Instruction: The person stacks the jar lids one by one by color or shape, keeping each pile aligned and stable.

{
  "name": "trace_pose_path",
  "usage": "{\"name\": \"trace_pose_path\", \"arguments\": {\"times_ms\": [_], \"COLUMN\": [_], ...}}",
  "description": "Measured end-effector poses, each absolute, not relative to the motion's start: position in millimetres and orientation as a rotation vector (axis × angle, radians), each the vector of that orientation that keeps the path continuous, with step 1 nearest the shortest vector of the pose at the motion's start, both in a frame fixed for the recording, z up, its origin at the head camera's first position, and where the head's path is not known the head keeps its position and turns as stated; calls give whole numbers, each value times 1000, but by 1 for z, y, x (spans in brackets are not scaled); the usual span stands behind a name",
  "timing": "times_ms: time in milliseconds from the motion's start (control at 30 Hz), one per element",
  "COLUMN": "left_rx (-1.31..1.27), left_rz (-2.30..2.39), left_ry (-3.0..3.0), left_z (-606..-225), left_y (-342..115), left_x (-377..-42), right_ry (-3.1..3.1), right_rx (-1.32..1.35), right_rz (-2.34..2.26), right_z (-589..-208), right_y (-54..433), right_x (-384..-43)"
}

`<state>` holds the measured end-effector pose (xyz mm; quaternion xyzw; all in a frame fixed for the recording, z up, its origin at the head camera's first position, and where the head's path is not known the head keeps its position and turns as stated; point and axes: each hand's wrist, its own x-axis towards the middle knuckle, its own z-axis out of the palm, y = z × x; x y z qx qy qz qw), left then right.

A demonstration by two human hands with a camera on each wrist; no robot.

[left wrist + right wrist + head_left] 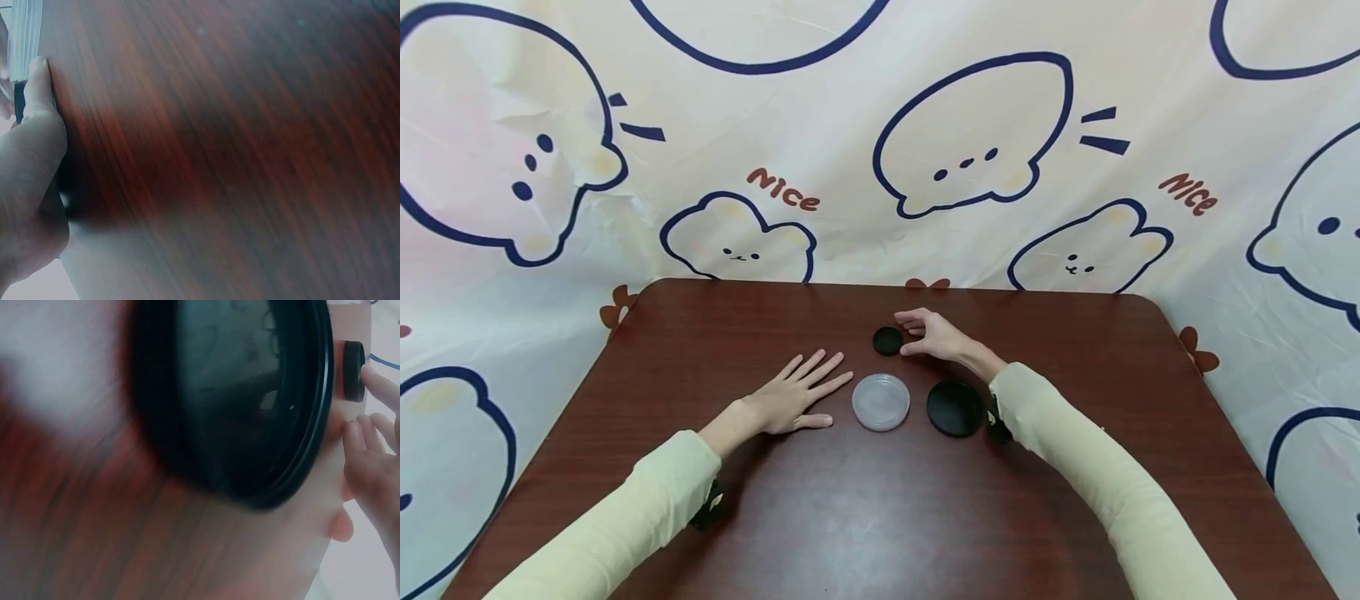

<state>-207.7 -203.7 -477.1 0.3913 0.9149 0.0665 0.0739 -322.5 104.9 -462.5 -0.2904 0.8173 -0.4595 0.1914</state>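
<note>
My left hand rests palm down on the wooden table with its fingers spread, just left of a clear round container. In the left wrist view, its thumb lies along the tabletop. My right hand is beside a small black round lid, its fingers loosely bent and the thumb tip at the lid's right edge. A larger black round lid lies below the right wrist. The right wrist view shows its raised rim up close, with the small lid beyond it.
The dark brown table has rounded far corners. Behind it and at both sides hangs a pale cloth printed with blue-outlined cartoon figures.
</note>
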Motion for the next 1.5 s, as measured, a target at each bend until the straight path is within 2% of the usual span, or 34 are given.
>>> {"name": "trace_pose_path", "arguments": {"times_ms": [433, 833, 1233, 1500], "left_rx": [1186, 1180, 1170, 1194], "left_rz": [164, 187, 210, 219], "left_ry": [2749, 2744, 2756, 2764], "left_z": [-468, -476, -473, -474], "left_y": [-197, -203, -205, -202], "left_x": [-205, -208, -209, -206], "right_ry": [2443, 2421, 2472, 2558], "right_rx": [-821, -889, -1001, -914], "right_rz": [-971, -1063, -1130, -1137], "right_z": [-456, -460, -441, -432], "right_y": [83, 100, 124, 161], "right_x": [-322, -312, -271, -231]}}
